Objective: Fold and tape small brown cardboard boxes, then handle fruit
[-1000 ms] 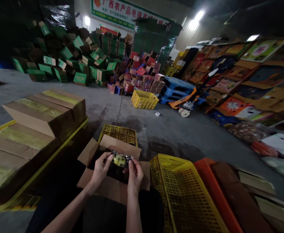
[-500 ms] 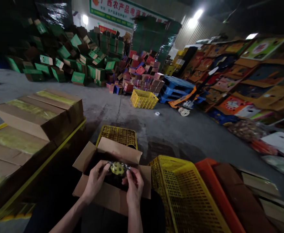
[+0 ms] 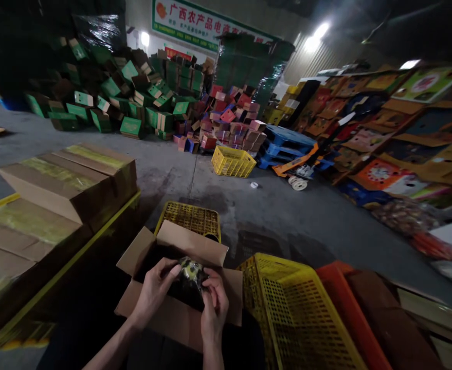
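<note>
Over an open cardboard box (image 3: 185,321), my two hands hold a shiny clear plastic package (image 3: 191,268) with a yellow-green and dark pattern. My left hand (image 3: 158,288) pinches its left side between thumb and fingers. On the other side my right hand (image 3: 214,300) has its fingers curled against the right edge. The package's lower part looks dark and see-through, and what it contains is unclear. All the box's visible flaps stand outward, and its inside is too dark to make out.
A yellow crate (image 3: 299,308) and an orange crate (image 3: 349,303) stand at the right. Taped cartons (image 3: 67,180) are stacked at the left. Beyond the box sits a yellow crate (image 3: 191,218); farther off are another yellow crate (image 3: 233,162), a pallet jack (image 3: 299,167) and heaped boxes (image 3: 133,103).
The package was stretched sideways between my hands; now it is bunched taller, with its clear lower part hanging down. My right hand's fingers have shifted along its edge. The view has turned slightly left.
</note>
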A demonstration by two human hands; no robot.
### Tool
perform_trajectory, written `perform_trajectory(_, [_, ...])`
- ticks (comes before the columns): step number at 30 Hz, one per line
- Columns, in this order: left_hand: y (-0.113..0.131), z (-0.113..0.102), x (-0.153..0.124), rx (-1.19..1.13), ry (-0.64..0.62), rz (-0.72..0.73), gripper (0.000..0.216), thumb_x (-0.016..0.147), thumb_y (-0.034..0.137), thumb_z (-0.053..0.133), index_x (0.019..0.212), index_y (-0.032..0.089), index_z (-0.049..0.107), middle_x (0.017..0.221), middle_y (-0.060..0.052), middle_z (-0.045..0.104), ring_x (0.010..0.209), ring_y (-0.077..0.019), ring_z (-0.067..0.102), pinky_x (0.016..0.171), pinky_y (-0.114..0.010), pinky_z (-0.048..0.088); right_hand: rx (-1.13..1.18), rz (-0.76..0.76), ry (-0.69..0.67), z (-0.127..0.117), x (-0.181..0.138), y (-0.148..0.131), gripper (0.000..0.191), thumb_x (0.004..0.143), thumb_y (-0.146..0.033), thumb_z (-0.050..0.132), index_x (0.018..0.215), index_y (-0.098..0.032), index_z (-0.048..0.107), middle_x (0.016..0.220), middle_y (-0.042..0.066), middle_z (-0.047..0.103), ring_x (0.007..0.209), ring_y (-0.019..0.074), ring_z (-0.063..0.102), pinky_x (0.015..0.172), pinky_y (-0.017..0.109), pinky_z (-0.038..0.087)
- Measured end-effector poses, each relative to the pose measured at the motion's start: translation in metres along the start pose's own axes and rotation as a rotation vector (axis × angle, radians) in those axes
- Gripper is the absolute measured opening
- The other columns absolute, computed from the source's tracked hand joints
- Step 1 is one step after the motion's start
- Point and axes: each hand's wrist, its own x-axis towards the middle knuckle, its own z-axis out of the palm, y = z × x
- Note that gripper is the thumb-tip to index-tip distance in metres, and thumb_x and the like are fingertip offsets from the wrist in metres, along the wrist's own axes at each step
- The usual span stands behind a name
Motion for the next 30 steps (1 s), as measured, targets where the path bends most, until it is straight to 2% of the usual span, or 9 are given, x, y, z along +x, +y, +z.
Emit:
perform_trajectory(2, [-0.002, 0.0, 0.0, -0.046, 0.042, 0.012, 0.039, 0.087, 0.052, 0.067, 0.102, 0.017, 0.071, 0.095, -0.007, 0.073, 0.091, -0.0241, 0.07, 0.079, -0.033, 0.059, -0.042, 0.016, 0.043, 0.0, -0.002, 0.002, 0.015, 0.086, -0.035, 0.064, 0.083, -0.021, 0.071, 0.136, 0.01, 0.06, 0.121, 0.0285, 0.058, 0.093, 0.038, 0.051])
perform_trajectory(4, [-0.003, 0.0, 0.0, -0.115, 0.062, -0.004, 0.045, 0.086, 0.052, 0.068, 0.114, 0.018, 0.068, 0.099, -0.007, 0.074, 0.094, -0.0244, 0.07, 0.08, -0.034, 0.06, -0.051, 0.06, 0.087, 0.001, -0.002, 0.003, 0.022, 0.09, -0.039, 0.06, 0.088, -0.021, 0.072, 0.144, 0.011, 0.054, 0.123, 0.0291, 0.058, 0.092, 0.038, 0.052])
perform_trajectory(8, [0.004, -0.003, -0.005, -0.139, 0.035, -0.033, 0.065, 0.085, 0.051, 0.07, 0.139, 0.019, 0.055, 0.104, -0.007, 0.075, 0.099, -0.0255, 0.071, 0.087, -0.036, 0.059, -0.043, 0.124, 0.11, 0.004, 0.001, 0.002, 0.031, 0.086, -0.043, 0.069, 0.108, -0.021, 0.071, 0.127, 0.013, 0.067, 0.115, 0.0284, 0.065, 0.093, 0.038, 0.054])
perform_trajectory(13, [0.016, -0.007, -0.006, -0.197, -0.103, -0.066, 0.07, 0.088, 0.051, 0.065, 0.147, 0.017, 0.048, 0.133, -0.013, 0.065, 0.121, -0.0319, 0.063, 0.093, -0.041, 0.057, -0.075, 0.095, 0.141, 0.006, 0.004, 0.0, 0.038, 0.084, -0.042, 0.072, 0.116, -0.02, 0.07, 0.12, 0.012, 0.071, 0.11, 0.0271, 0.068, 0.094, 0.039, 0.056])
perform_trajectory(15, [0.016, -0.007, -0.005, -0.198, -0.133, -0.081, 0.068, 0.086, 0.051, 0.068, 0.142, 0.017, 0.054, 0.137, -0.014, 0.063, 0.124, -0.034, 0.06, 0.09, -0.041, 0.058, -0.06, 0.083, 0.151, 0.006, 0.004, 0.002, 0.043, 0.084, -0.04, 0.073, 0.122, -0.021, 0.068, 0.124, 0.012, 0.069, 0.111, 0.0271, 0.067, 0.095, 0.04, 0.056])
perform_trajectory(19, [0.014, -0.006, -0.003, -0.11, -0.15, -0.027, 0.047, 0.084, 0.05, 0.07, 0.116, 0.016, 0.068, 0.11, -0.011, 0.073, 0.102, -0.0279, 0.069, 0.085, -0.036, 0.057, -0.032, 0.096, 0.155, 0.006, 0.002, 0.006, 0.053, 0.084, -0.039, 0.073, 0.132, -0.021, 0.063, 0.127, 0.013, 0.068, 0.112, 0.0275, 0.067, 0.093, 0.04, 0.057])
perform_trajectory(22, [0.014, -0.007, -0.004, -0.086, -0.153, 0.034, 0.034, 0.087, 0.047, 0.068, 0.105, 0.018, 0.066, 0.103, -0.008, 0.071, 0.099, -0.0237, 0.068, 0.086, -0.033, 0.056, -0.037, 0.106, 0.154, 0.005, 0.001, 0.007, 0.051, 0.084, -0.039, 0.073, 0.132, -0.022, 0.064, 0.127, 0.012, 0.068, 0.111, 0.0268, 0.067, 0.093, 0.039, 0.057])
perform_trajectory(27, [0.012, -0.013, -0.006, -0.121, -0.172, 0.047, 0.024, 0.091, 0.043, 0.064, 0.098, 0.021, 0.06, 0.119, -0.01, 0.069, 0.105, -0.024, 0.067, 0.087, -0.034, 0.055, -0.146, -0.025, 0.113, 0.005, 0.001, 0.006, 0.024, 0.087, -0.04, 0.07, 0.102, -0.021, 0.075, 0.11, 0.01, 0.07, 0.106, 0.0252, 0.065, 0.094, 0.039, 0.054])
perform_trajectory(30, [0.007, -0.014, -0.004, -0.124, -0.147, 0.086, 0.021, 0.091, 0.041, 0.065, 0.097, 0.021, 0.059, 0.123, -0.011, 0.068, 0.125, -0.0283, 0.059, 0.099, -0.039, 0.05, -0.249, -0.1, 0.149, 0.005, 0.0, 0.003, 0.02, 0.087, -0.041, 0.07, 0.09, -0.022, 0.076, 0.104, 0.009, 0.068, 0.105, 0.0253, 0.062, 0.093, 0.039, 0.052])
